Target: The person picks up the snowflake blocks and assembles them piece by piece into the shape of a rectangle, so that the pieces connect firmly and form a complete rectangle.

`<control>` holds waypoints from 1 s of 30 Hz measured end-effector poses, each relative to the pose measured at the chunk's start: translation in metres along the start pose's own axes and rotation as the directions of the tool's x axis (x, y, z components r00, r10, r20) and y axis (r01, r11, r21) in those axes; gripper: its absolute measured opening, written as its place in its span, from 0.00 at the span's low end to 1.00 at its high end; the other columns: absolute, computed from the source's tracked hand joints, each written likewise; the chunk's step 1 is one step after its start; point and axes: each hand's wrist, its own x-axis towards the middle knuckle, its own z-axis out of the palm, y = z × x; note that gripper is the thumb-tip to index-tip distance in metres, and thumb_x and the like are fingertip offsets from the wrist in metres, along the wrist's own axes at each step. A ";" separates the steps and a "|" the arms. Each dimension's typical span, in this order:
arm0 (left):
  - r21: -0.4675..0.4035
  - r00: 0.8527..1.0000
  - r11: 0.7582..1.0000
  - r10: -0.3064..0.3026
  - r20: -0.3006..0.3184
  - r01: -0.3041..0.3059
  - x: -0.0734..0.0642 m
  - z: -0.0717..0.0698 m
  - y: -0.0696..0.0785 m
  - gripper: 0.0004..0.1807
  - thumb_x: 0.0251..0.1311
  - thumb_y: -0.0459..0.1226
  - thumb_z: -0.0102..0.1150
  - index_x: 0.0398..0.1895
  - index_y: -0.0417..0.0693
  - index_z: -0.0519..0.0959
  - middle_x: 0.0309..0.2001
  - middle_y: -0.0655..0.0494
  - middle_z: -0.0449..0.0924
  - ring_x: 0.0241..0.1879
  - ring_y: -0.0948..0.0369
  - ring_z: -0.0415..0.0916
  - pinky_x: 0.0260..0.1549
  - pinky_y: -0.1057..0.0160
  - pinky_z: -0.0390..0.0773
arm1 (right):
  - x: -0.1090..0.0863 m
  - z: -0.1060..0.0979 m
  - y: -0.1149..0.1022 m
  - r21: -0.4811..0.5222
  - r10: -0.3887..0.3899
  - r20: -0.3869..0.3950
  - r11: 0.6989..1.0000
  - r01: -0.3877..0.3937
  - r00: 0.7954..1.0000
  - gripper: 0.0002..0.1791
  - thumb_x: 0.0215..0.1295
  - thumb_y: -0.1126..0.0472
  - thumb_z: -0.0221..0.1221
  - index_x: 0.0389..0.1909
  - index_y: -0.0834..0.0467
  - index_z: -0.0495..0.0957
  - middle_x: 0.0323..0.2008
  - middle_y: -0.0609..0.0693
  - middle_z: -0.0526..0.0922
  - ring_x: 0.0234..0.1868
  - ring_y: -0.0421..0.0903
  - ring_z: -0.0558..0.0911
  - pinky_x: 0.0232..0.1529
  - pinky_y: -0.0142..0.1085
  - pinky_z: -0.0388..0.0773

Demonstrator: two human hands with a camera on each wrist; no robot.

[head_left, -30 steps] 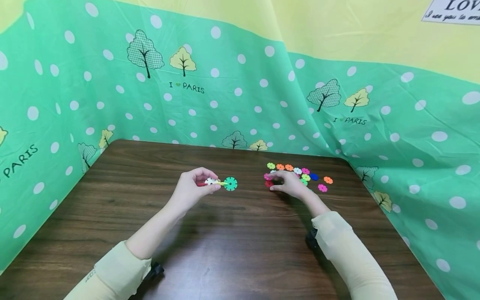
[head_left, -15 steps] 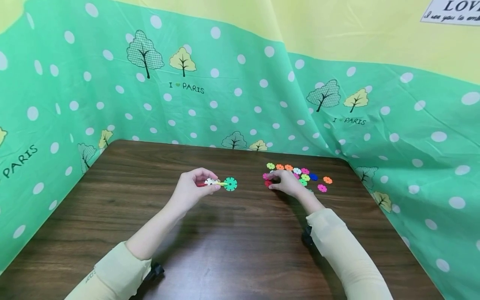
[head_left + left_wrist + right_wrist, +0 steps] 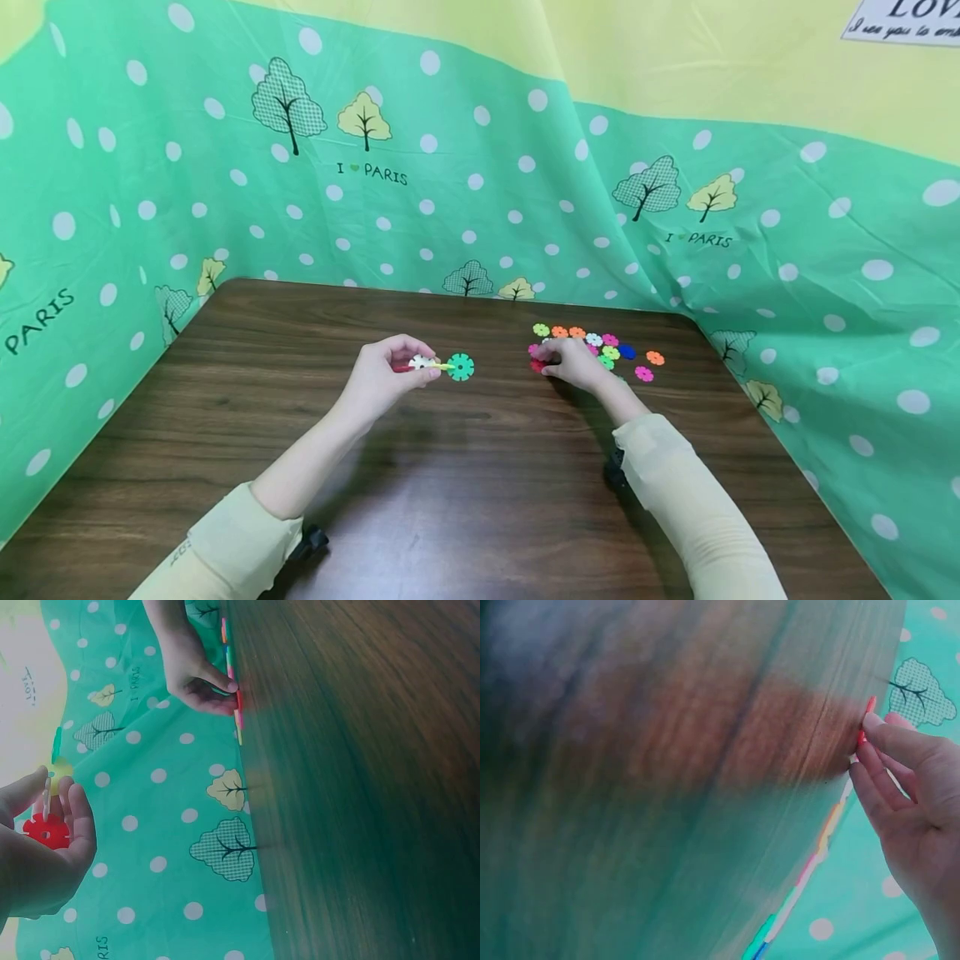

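Observation:
My left hand [image 3: 381, 372] pinches a short chain of joined plastic snowflake discs above the table. A green disc [image 3: 461, 367] sits at its right end, with a white disc [image 3: 420, 362] between the fingers. In the left wrist view the chain's red disc [image 3: 46, 831] shows by the palm and its yellow disc [image 3: 60, 780] near the fingertips. My right hand [image 3: 576, 367] is low at the left side of the loose discs, thumb and fingers pinching a loose red disc [image 3: 537, 366]. That red disc [image 3: 871, 705] appears edge-on at the fingertips in the right wrist view.
Several loose discs lie in a cluster on the dark wooden table [image 3: 465, 483], among them a blue disc [image 3: 627, 352]. An orange disc [image 3: 655, 357] and a pink disc [image 3: 644, 374] lie apart at the right. A green dotted curtain [image 3: 480, 208] stands behind the table.
My right forearm has shifted slightly left, while the right fingers stay at the red disc. The left hand and its chain of discs hold still.

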 end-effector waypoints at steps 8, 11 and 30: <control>-0.002 1.000 1.000 -0.004 0.004 0.004 0.000 0.000 0.002 0.14 0.47 0.33 0.71 0.38 0.41 0.80 0.34 0.48 0.84 0.30 0.56 0.80 0.33 0.60 0.82 | 0.000 0.001 -0.002 -0.001 -0.018 -0.003 1.000 0.018 1.000 0.12 0.54 0.70 0.65 0.42 0.61 0.82 0.41 0.55 0.84 0.35 0.47 0.80 0.39 0.41 0.80; 0.000 1.000 1.000 -0.005 0.005 0.005 -0.001 0.001 0.003 0.14 0.47 0.33 0.71 0.38 0.41 0.80 0.34 0.48 0.84 0.30 0.56 0.80 0.34 0.58 0.82 | 0.001 0.002 -0.004 -0.026 -0.009 0.000 1.000 0.009 1.000 0.12 0.56 0.64 0.66 0.42 0.61 0.83 0.41 0.54 0.84 0.35 0.45 0.79 0.39 0.40 0.78; 0.003 1.000 1.000 0.009 0.010 -0.009 0.001 -0.002 0.003 0.12 0.48 0.34 0.71 0.37 0.41 0.82 0.33 0.48 0.83 0.27 0.58 0.79 0.30 0.63 0.81 | 0.005 0.004 -0.009 0.013 0.059 0.035 0.998 -0.060 0.998 0.09 0.56 0.62 0.66 0.33 0.57 0.75 0.29 0.49 0.81 0.32 0.43 0.78 0.36 0.38 0.76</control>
